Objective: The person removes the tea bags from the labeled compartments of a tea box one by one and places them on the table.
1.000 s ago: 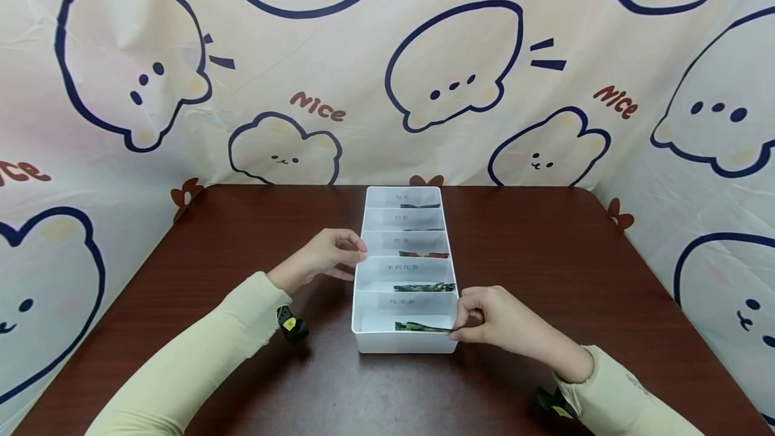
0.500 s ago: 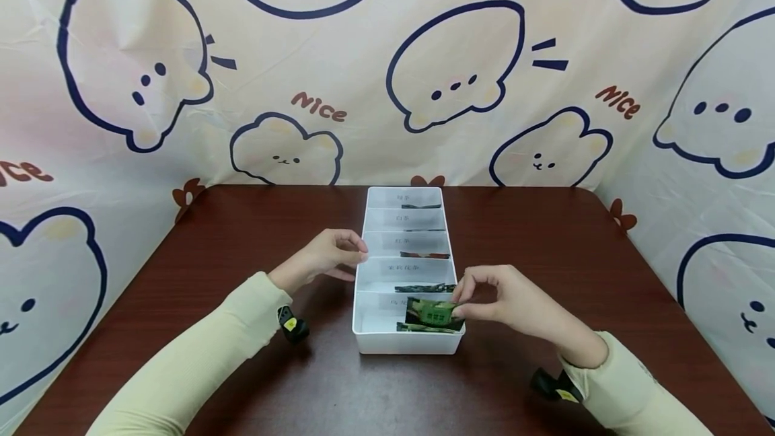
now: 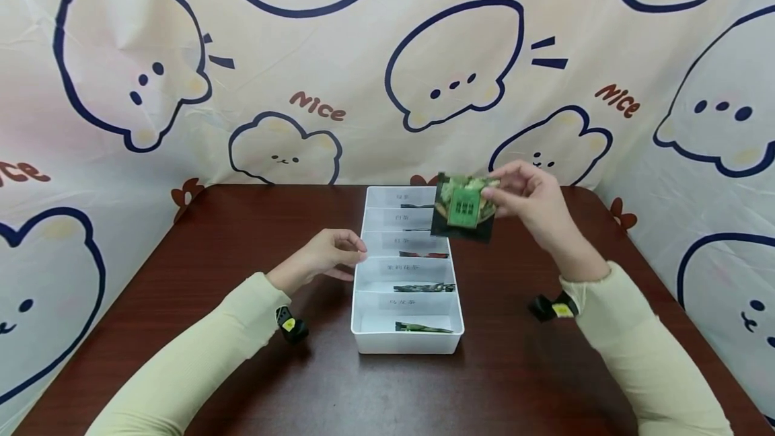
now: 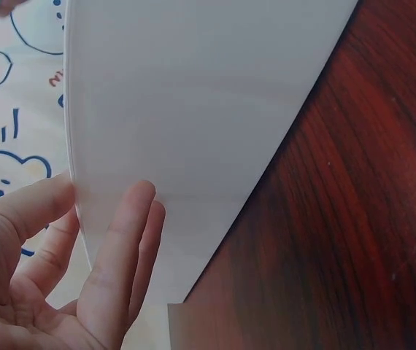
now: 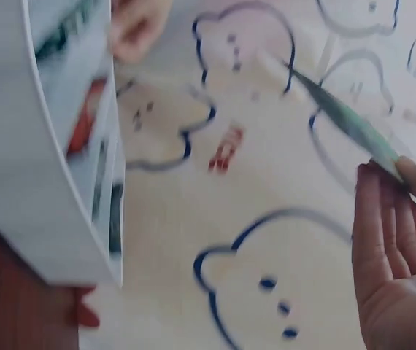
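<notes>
My right hand (image 3: 533, 204) pinches a square tea sachet (image 3: 465, 210), dark with a bright green label, between thumb and fingers. It is held up over the right side of a long white divided box (image 3: 407, 343), at its far end. Edge-on, the same sachet (image 5: 350, 124) appears thin in the right wrist view. Fingers of my left hand (image 3: 323, 258) touch the box's left side near the rim; in the left wrist view two straight fingers (image 4: 124, 244) lie by the outer wall. The nearest compartment contains a green sachet (image 3: 424, 327).
Other compartments show a dark patterned sachet (image 3: 424, 287), a red one (image 3: 424, 255) and slim dark edges farther back. Printed labels mark the dividers. The box stands on a dark brown table (image 3: 242, 221), with a cartoon-printed cloth (image 3: 363, 52) hanging behind and at the sides.
My right hand has pulled the green sachet up out of the nearest compartment and carried it up and away toward the far end of the box. My left hand has stayed put.
</notes>
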A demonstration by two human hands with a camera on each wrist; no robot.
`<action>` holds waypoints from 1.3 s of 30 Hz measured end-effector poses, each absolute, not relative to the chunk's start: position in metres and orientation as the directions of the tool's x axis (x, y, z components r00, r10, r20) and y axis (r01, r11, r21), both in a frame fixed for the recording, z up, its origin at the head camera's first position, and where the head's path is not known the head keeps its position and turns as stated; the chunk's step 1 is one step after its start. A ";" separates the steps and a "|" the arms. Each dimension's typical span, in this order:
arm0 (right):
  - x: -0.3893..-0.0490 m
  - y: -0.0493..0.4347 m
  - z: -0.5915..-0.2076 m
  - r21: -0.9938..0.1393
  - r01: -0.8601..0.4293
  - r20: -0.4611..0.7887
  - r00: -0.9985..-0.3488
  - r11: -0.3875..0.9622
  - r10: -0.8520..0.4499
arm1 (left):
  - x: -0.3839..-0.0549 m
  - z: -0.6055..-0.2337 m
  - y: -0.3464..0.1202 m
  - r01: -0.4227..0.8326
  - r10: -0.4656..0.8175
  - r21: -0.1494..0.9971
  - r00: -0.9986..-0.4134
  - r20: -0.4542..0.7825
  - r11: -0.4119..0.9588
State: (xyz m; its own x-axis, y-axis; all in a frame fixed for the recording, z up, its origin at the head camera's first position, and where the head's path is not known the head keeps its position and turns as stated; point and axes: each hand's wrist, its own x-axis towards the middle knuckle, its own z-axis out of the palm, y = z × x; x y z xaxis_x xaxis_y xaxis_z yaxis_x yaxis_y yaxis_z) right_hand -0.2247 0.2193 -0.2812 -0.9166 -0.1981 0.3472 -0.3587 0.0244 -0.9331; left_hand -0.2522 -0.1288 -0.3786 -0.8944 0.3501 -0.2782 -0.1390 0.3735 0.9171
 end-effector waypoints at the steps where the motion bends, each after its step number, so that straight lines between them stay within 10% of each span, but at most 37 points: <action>1: -0.234 0.222 -0.280 -0.938 -0.346 0.341 -0.923 -0.001 -0.180 | -0.252 -0.378 -0.129 -0.138 0.348 0.917 -0.895 -0.277 0.375; 17: -0.347 0.266 -0.355 -0.976 -0.001 -0.022 -0.994 0.216 -0.103 | -0.250 -0.378 -0.126 -0.137 0.329 0.912 -0.903 -0.275 0.386; 39: -0.364 0.255 -0.416 -0.835 0.150 -0.179 -0.984 0.529 -0.003 | -0.251 -0.379 -0.127 -0.134 0.329 0.911 -0.904 -0.274 0.391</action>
